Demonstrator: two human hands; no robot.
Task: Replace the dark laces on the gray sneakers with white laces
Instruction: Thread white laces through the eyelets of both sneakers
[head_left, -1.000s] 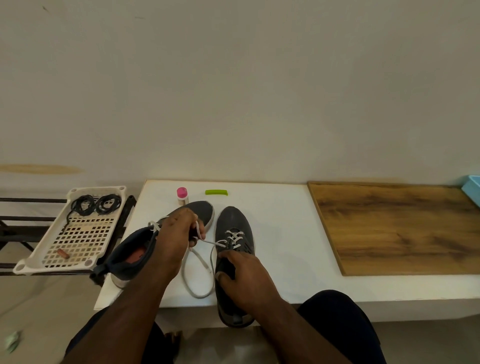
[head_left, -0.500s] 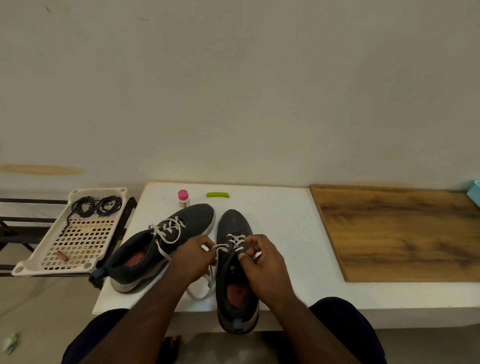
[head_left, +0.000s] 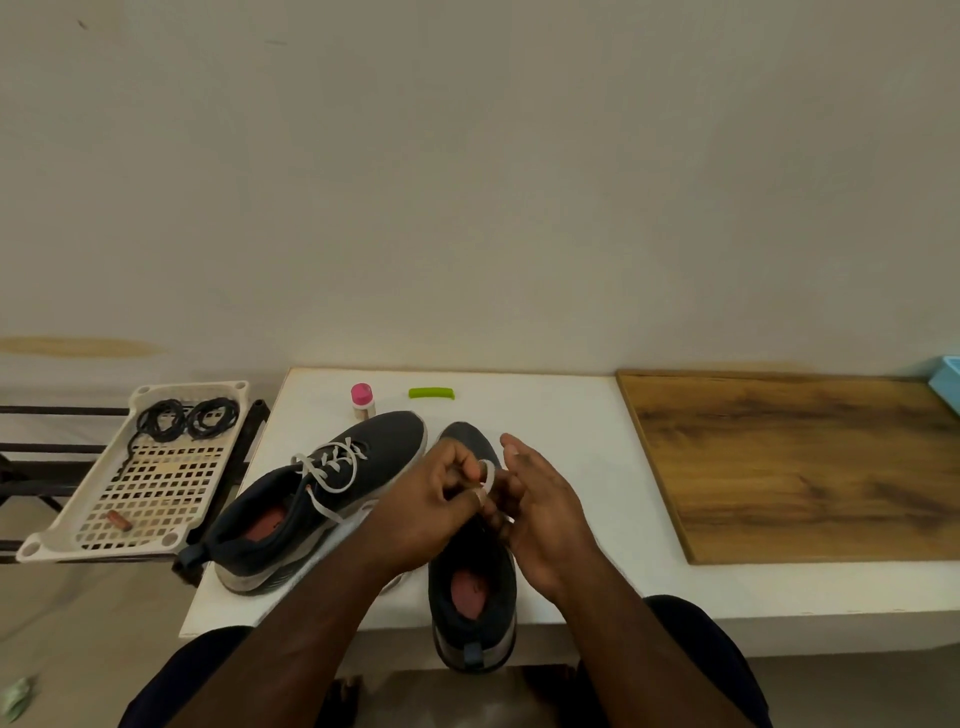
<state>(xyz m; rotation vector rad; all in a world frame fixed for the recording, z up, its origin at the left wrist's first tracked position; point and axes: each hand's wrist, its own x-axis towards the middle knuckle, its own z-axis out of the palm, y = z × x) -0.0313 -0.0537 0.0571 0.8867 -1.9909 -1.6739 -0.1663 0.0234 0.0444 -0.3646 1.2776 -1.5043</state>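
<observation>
white lace (head_left: 487, 475) on the near sneaker (head_left: 474, 571), just right of the laced sneaker (head_left: 322, 499): soft, limp, light, so it'll slip unless kept taut. your left hand (head_left: 431, 512) pinches a loop over the tongue; your right hand (head_left: 540, 512) has fingers partly extended, grip hidden, can't tell. hold it near the eyelets. dark laces (head_left: 187, 420) sit in the tray (head_left: 78, 540), left of the shoes.

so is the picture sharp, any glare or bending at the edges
Head view: soft, dim, even light, no glare on the table; the hands and white lace are slightly soft, so the knot is hard to read; wide-angle bending shows at the edges, where the board and tray splay outward.
</observation>
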